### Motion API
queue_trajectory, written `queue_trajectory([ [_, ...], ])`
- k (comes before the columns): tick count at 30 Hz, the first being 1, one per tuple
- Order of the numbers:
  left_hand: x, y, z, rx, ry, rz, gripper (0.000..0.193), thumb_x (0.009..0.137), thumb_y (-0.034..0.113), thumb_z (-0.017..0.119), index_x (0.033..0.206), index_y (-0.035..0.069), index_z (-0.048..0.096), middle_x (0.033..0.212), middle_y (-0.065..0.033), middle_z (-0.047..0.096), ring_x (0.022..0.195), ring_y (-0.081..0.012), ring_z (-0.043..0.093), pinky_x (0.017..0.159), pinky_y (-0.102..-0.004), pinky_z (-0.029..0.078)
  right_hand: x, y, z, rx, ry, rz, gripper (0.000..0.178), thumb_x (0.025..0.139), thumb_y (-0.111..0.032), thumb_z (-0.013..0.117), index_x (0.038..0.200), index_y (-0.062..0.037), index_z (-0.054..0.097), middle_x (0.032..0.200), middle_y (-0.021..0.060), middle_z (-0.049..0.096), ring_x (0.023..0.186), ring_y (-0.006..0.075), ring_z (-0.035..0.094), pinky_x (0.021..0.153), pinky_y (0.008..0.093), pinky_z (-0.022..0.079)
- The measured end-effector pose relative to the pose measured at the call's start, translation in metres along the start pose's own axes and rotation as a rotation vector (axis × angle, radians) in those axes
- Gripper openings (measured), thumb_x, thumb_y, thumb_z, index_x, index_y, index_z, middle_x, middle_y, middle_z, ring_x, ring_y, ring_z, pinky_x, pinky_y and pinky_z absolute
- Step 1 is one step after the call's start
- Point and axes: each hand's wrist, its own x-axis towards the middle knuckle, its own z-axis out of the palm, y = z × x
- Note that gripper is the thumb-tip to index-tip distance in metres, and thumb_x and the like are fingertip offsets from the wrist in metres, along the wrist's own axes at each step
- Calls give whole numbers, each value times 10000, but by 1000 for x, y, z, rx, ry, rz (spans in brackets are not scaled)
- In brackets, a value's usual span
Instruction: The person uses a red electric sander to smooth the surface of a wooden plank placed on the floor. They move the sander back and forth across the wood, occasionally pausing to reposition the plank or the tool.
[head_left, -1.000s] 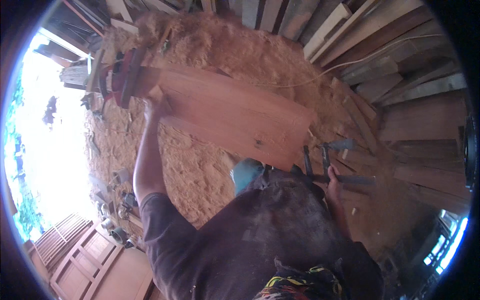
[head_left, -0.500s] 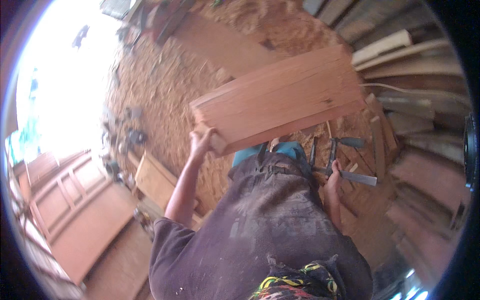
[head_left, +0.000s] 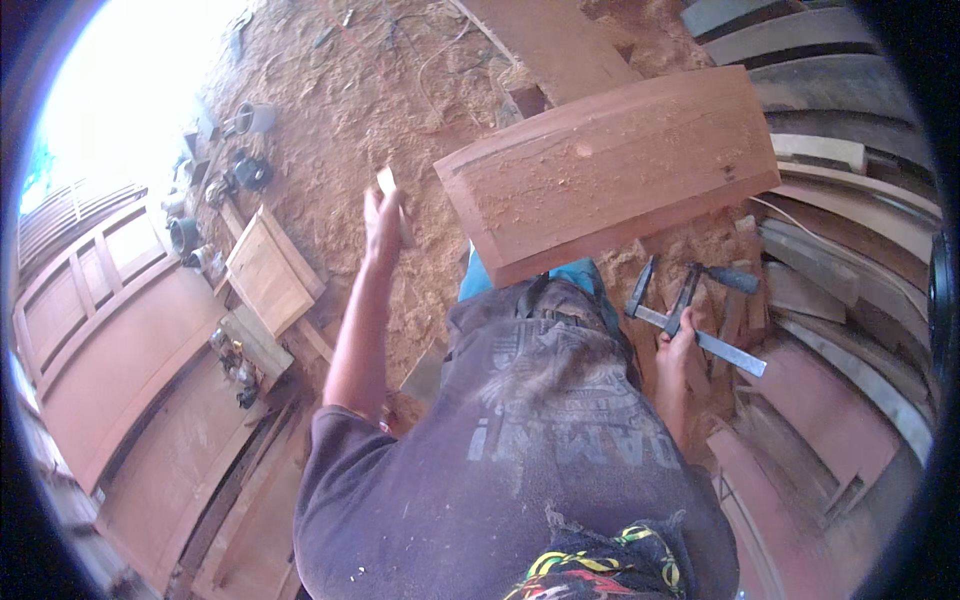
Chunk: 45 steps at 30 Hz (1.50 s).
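Observation:
My left hand, out to the left over the shavings, is closed round a small pale wood block; part of the block is hidden by the fingers. In my right hand, low on the right, is a metal bar clamp. I grip it near its sliding jaw, and its dark handle points right. Ahead of my body lies a thick reddish wooden panel with bevelled edges and shavings scattered on its face. Both hands are apart from the panel. What supports its near edge is hidden.
A long plank runs away beyond the panel. Stacked boards line the right side. To the left are a pale wooden panel, a dark power tool and a large framed door. Shavings cover the ground.
My left hand has left the panel's near left corner and moved left with the small block. The right hand still holds the clamp. The whole view has shifted, showing more of the panel's face.

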Motion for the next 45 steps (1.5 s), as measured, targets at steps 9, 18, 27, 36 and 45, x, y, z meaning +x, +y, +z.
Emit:
queue_trajectory([
  [9, 134, 87, 158, 819, -942, 429, 676, 923, 535, 839, 1374, 50, 701, 1229, -134, 768, 1093, -265, 721, 942, -430, 568, -68, 66, -24, 16, 126, 34, 336, 1094, -404, 687, 1325, -162, 659, 987, -8, 685, 752, 114, 615, 507, 268, 397],
  [18, 83, 53, 157, 748, -863, 506, 473, 983, 419, 741, 1279, 50, 737, 1156, -186, 778, 1109, -273, 726, 978, -441, 559, -94, 127, -50, 94, 127, 103, 337, 1092, -446, 671, 1241, -144, 680, 965, -23, 661, 766, 111, 603, 507, 289, 392],
  [27, 17, -8, 55, 303, -354, 175, 355, 1049, 227, 742, 1340, 31, 684, 1154, -30, 748, 1072, -158, 675, 952, -367, 563, -63, 34, -3, -17, 160, 11, 309, 1101, -443, 659, 1246, -173, 693, 916, 2, 677, 643, 92, 554, 464, 257, 352],
  [36, -60, -48, 135, -294, -280, 55, 413, 1090, 209, 694, 1456, 52, 581, 1292, -75, 706, 1106, -192, 684, 920, -382, 584, 14, 37, -55, -235, 124, -133, 392, 1091, -441, 675, 1386, -183, 699, 1076, -28, 704, 903, 84, 633, 567, 250, 371],
  [45, -46, -10, 159, -171, -317, 197, 798, 1015, 184, 788, 1663, 96, 331, 1416, -169, 608, 1184, -276, 668, 864, -409, 602, -4, 82, -83, -93, 104, -35, 466, 1093, -427, 670, 1468, -150, 663, 1185, -3, 711, 1019, 145, 660, 753, 331, 442],
])
